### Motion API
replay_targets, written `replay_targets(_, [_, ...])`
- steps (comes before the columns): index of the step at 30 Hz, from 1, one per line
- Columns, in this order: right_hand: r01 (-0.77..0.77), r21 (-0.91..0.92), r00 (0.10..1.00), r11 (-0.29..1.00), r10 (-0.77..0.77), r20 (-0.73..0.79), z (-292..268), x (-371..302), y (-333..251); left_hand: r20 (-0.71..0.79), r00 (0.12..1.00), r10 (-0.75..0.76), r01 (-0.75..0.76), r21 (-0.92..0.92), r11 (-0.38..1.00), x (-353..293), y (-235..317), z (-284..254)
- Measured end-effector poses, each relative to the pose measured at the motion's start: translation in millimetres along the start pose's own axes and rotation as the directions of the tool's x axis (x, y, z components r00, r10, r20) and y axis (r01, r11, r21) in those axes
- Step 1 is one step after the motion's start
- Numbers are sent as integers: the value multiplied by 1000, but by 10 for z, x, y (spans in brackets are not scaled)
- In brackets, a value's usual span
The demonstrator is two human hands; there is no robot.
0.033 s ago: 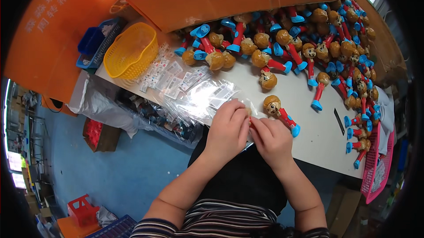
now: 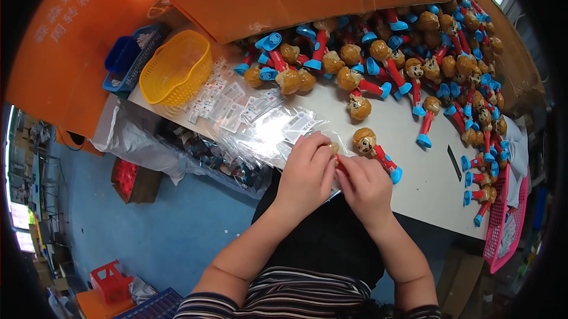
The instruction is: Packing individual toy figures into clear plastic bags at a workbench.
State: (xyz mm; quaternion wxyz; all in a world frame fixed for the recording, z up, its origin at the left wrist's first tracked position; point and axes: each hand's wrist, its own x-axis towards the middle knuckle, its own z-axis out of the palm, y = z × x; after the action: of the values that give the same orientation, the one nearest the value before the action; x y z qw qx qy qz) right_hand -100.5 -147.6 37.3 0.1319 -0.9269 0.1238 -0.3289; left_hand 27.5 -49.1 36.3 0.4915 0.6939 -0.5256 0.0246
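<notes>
Together at the center of the head camera's frame, a person's left hand and right hand met over a small toy figure near the front edge of the bench. The right fingers pinched its red part; the left fingers curled beside its brown top, though whether they gripped it could not be told. Glossy clear bags overlapped just left of the hands, below a yellow basket at upper left. A lone figure lay just right of the hands, while a heap of figures filled the upper right. The slick bags could slip over the edge if the left hand brushed them, and a loosened pinch could send the small piece toward the blue floor. A careless knuckle might also roll the lone figure away.
</notes>
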Motion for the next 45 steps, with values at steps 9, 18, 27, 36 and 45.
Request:
replay_targets(9, [-336,342,942,878,301,151,-206,-68,24,-60,986,-154,156,16,988,-97,2,-20])
replay_targets(18, [-396,361,914,844,399,70,-200,-344,65,-57,992,-115,117,34,993,-87,39,31])
replay_targets(27, [-565,665,746,487,647,160,72,-324,-39,-1,998,-66,66,88,994,-141,168,-41])
replay_targets(36, [-277,335,923,900,346,-167,130,-210,41,-19,993,-114,114,13,993,-220,161,0])
replay_targets(45, [-247,373,955,894,290,-65,210,-96,43,31,994,-105,106,-26,994,-222,142,-123])
